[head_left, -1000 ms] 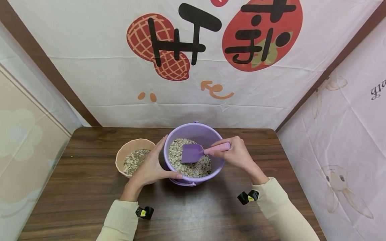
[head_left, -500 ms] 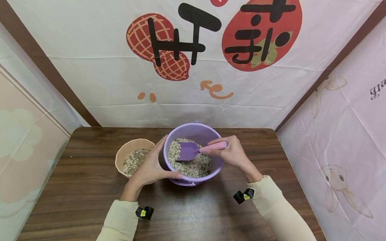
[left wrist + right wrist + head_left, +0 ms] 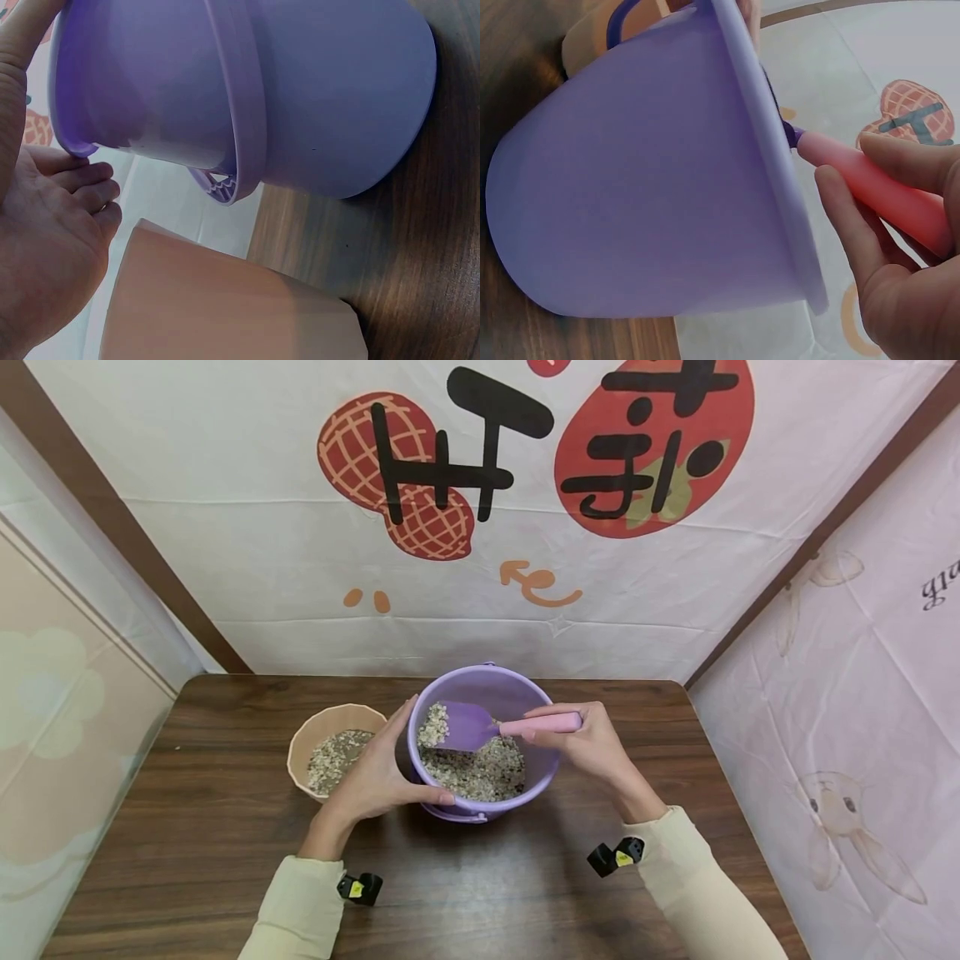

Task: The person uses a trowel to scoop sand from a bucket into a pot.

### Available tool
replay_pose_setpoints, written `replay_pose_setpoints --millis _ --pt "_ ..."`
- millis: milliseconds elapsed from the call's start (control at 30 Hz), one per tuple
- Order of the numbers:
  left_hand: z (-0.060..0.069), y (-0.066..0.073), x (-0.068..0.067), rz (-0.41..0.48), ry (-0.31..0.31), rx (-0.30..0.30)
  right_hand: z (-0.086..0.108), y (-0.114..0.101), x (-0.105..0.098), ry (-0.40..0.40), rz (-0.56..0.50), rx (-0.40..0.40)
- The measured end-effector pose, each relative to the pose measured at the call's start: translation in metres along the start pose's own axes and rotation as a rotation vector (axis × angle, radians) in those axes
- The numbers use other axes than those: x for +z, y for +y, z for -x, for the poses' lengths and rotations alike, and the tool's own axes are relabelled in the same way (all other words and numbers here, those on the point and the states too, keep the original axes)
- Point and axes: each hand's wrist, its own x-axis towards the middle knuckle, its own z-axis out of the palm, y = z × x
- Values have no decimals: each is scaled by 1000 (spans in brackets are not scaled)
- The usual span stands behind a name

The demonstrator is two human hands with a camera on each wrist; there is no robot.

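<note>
The fingers of the right hand (image 3: 588,743) are grasping the pink handle (image 3: 543,724) of a purple shovel (image 3: 467,727). Its blade is inside the bucket (image 3: 491,685), over the small stones (image 3: 483,775) there, and pale stones show at the blade's front edge. The left hand (image 3: 371,781) has its fingers loosely extended, touching the left side of the bucket's rim, with the thumb on the near side. Left of the bucket, partly covered by this hand, a peach bowl (image 3: 302,747) contains stones too. Under the bucket is the brown bench (image 3: 465,893).

Room across table (image 3: 480,902) in front of bucket (image 3: 495,683); bowl (image 3: 317,731), left hand (image 3: 377,782) block bucket's left
</note>
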Motion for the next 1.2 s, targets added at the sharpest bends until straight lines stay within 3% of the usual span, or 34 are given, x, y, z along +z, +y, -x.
replay_pose_setpoints --millis 333,767,967,1200 --pt "0 1 0 7 1 -8 14 -4 -11 66 -68 -13" --pt "2 3 -2 -30 4 -53 24 -6 -17 -25 -213 -106" --pt "8 3 -17 -85 27 -72 25 -6 -18 -15 -218 -111" --pt "28 -10 -49 -112 113 -119 25 -7 -20 -36 -223 -117"
